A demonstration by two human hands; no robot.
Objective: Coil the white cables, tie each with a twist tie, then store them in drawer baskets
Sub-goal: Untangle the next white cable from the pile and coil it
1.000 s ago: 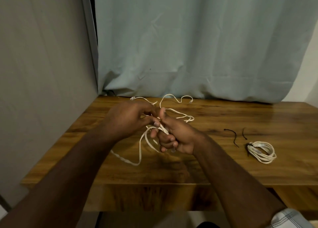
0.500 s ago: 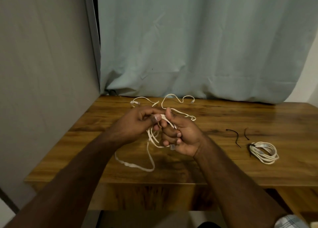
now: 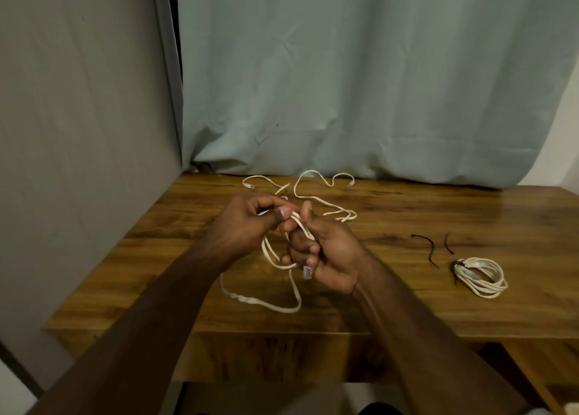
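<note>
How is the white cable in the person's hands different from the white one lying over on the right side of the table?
The cable in the hands is only partly wound: loose loops trail onto the table. The bundle on the right is a finished, compact coil.
The held cable has no tie; the bundle has a dark tie round it.
The left hand and right hand grip the first; the bundle lies untouched.
Both are white and flat-looking.

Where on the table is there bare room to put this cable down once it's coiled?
Bare wood lies right of the right hand, short of the twist ties and coiled cable, and along the back right by the curtain. The middle, with the loose cables, is crowded.
</note>
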